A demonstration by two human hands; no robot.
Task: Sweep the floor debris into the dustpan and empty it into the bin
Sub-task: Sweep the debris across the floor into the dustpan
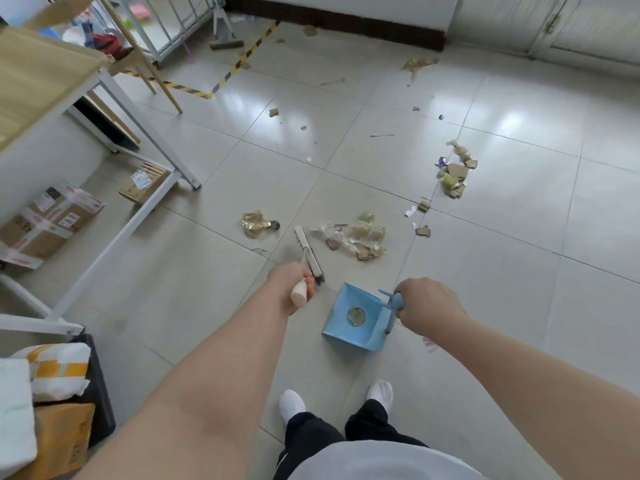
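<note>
Left hand [294, 284]: wrapped round the broom [309, 250] handle, bristles just left of the debris pile [356, 237], seemingly to drag it nearer.
Right hand [426, 306]: grips the dustpan [349, 318] handle, pan set near to catch it.

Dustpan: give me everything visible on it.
The dustpan is light blue, plastic by the look, a shallow squarish tray with raised walls on its near and right sides. A round greenish sticker sits inside; no debris shows in it. The right hand grips its blue handle. It is low over the tiled floor; contact unclear.
</note>
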